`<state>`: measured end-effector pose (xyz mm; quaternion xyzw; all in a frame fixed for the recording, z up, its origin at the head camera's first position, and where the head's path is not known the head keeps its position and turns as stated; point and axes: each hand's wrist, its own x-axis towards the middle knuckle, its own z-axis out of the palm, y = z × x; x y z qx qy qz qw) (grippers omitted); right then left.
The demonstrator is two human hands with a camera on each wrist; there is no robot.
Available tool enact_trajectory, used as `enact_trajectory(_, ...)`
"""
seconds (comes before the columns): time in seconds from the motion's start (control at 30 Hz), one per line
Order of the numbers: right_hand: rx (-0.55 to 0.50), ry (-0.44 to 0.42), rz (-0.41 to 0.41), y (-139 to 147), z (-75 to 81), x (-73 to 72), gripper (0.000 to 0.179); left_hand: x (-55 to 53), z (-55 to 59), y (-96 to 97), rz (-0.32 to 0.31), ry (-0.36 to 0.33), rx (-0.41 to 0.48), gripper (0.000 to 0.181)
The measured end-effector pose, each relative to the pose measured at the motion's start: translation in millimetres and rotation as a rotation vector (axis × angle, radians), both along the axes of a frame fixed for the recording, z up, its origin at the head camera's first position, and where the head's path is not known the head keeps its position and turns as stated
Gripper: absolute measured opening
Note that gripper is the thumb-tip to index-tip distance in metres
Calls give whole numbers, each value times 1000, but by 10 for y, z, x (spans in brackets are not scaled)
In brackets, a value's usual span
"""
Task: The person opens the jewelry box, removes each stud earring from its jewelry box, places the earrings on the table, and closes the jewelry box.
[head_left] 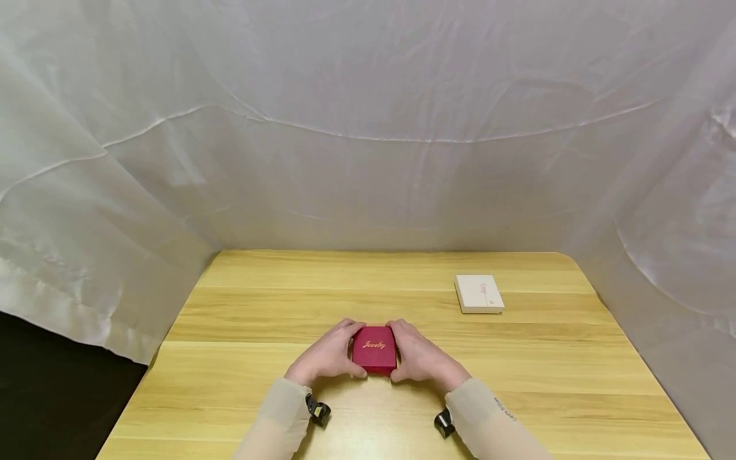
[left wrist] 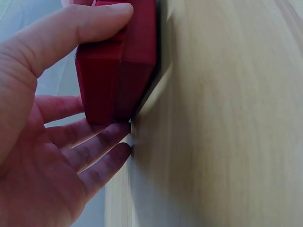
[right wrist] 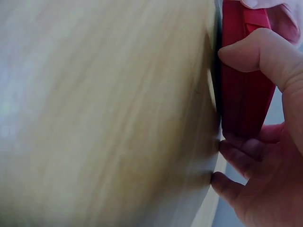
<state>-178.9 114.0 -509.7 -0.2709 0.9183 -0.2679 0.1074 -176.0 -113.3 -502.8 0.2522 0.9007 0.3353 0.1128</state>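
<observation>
Red jewelry box (head_left: 374, 347) lies level between the two hands, at the wooden table (head_left: 259, 306), its gold "Jewelry" lettering facing up. The left hand (head_left: 329, 353) clasps its left end and the right hand (head_left: 422, 354) its right end, each thumb against the near side and fingers reaching around toward the far side. Beyond the right hand, well apart, lies a white box (head_left: 480, 292).
</observation>
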Motion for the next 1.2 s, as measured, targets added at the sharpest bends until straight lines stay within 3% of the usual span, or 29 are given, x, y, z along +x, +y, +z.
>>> enact_trajectory(0.2,72,61,17,-28,-36,21,101,2,-21,31,8,13,-15,94)
enact_trajectory(0.47,88,95,15,-39,-40,23,99,12,-18,45,28,66,-20,91)
enact_trajectory(0.73,79,90,4,-33,-14,18,98,22,-10,63,29,101,-19,92)
enact_trajectory(1.2,88,77,-3,-39,9,15,99,-28,-2,29,32,89,-10,90)
